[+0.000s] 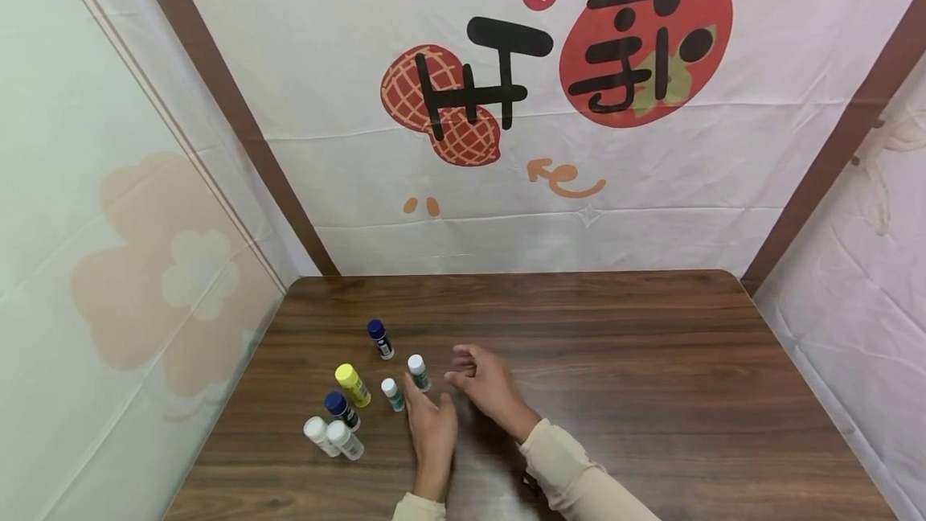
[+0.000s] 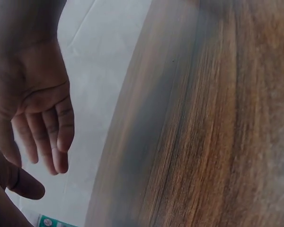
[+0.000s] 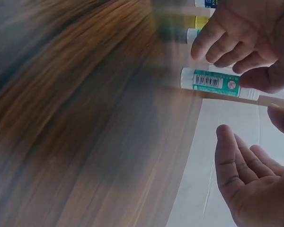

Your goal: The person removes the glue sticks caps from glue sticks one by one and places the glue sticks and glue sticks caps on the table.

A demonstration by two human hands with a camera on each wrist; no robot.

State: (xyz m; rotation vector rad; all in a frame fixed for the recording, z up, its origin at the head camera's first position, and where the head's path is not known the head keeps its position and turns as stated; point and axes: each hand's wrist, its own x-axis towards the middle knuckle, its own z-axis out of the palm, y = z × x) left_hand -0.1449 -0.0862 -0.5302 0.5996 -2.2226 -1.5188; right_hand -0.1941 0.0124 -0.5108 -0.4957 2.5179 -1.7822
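Observation:
Several glue sticks stand upright on the left part of the table. My left hand is held beside a green-labelled glue stick with a white cap, its fingertips right at it and its thumb apart from the fingers. In the right wrist view, the left thumb overlaps one end of that glue stick. A smaller white-capped glue stick stands just left of those fingers. To the right, my right hand hovers over the table with loosely bent fingers and nothing in its grasp.
Left of the hands stand a yellow glue stick, two navy-capped ones and two white ones. The wooden table ends at a printed cloth wall. A small dark object shows beside the right sleeve.

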